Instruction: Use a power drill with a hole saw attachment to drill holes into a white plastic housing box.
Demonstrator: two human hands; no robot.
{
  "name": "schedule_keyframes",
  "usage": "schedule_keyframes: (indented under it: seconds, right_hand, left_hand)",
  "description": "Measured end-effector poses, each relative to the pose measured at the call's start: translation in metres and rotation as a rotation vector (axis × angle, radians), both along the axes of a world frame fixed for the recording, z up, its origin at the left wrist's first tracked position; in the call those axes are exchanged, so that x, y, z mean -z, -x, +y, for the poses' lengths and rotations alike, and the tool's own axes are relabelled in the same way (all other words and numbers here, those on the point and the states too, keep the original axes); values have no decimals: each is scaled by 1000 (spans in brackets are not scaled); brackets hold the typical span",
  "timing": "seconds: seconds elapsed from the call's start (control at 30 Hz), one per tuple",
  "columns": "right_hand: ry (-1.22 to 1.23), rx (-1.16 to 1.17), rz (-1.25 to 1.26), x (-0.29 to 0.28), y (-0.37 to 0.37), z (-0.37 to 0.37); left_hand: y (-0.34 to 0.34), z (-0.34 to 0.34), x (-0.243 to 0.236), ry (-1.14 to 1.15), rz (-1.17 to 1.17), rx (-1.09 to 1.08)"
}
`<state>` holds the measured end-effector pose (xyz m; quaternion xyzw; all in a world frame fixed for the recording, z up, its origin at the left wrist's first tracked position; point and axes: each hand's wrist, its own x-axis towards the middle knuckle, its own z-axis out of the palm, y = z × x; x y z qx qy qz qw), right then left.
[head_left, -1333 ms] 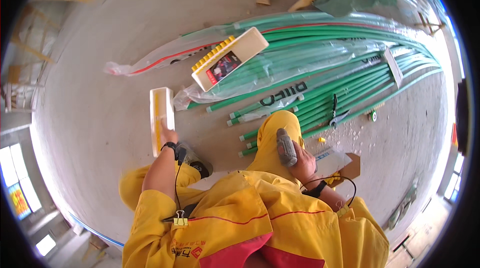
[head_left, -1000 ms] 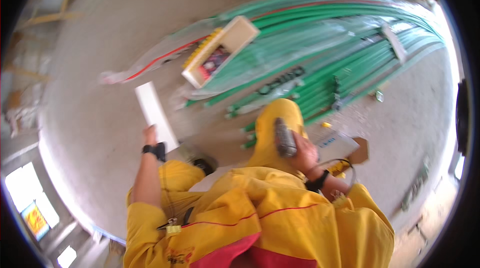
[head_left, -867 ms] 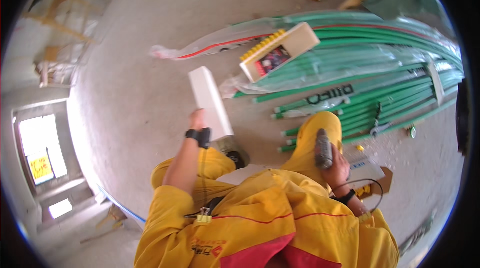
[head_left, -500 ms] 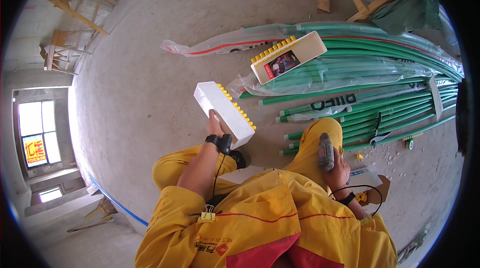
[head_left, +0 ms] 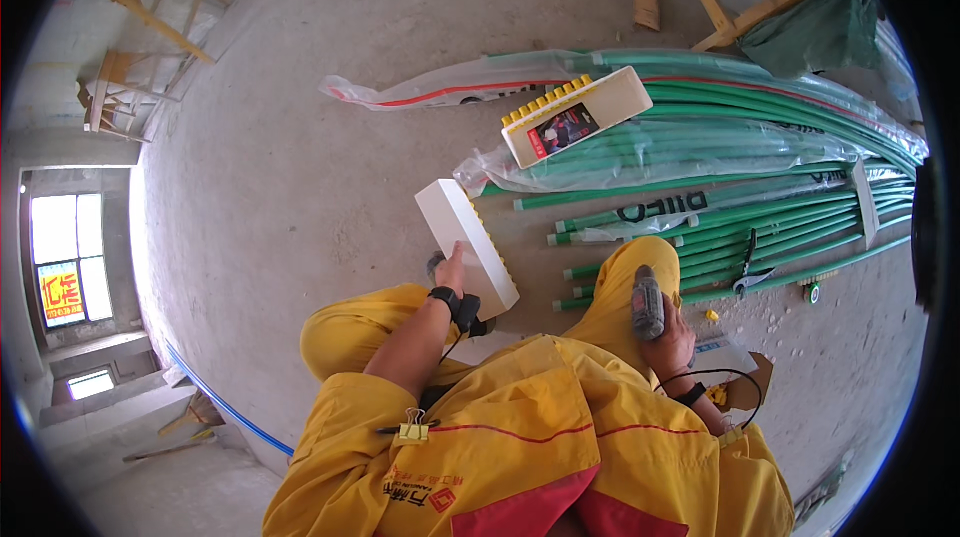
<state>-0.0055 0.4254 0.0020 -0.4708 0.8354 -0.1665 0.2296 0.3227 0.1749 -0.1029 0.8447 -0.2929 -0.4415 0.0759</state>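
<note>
My left hand (head_left: 451, 275) grips a long white plastic box (head_left: 450, 217) above my left shoe, with a row of yellow pieces peeking along its right edge. My right hand (head_left: 672, 339) holds a grey cordless drill (head_left: 648, 303) over my bent right knee. Ahead, a second white box (head_left: 618, 97) with yellow caps along one edge and a red-and-black packet (head_left: 560, 130) in it lies on green pipes (head_left: 700, 97) wrapped in clear plastic.
Cutters (head_left: 750, 277), a tape measure (head_left: 812, 291), small yellow fittings (head_left: 712, 315) and white chips lie right of my knee, by an open carton (head_left: 752, 382). Wooden frames (head_left: 775, 7) stand at the edges. A blue pipe (head_left: 225, 407) runs along the lower left.
The box in my left hand has turned and tilted, and lately moved slightly right and down, its yellow row now mostly hidden. My right hand still holds the drill.
</note>
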Motion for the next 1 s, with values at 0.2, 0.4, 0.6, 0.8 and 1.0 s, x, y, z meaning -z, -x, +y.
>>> schedule_keyframes:
  seconds: [0.2,0.4,0.6,0.8,1.0]
  right_hand:
    - [-5,7,6,2,-2,-2]
    - [-34,38,8,1,-3,-3]
    - [19,13,22,1,-3,-8]
    - [42,10,60,8,-2,1]
    - [79,9,134,12,-1,6]
  left_hand:
    - [-31,-9,29,140,28,89]
    - [-29,-16,36,77,95,-12]
    - [-45,-21,73,223,475,-153]
    - [44,-7,-10,453,84,378]
    - [88,-25,-131,1110,1,1056]
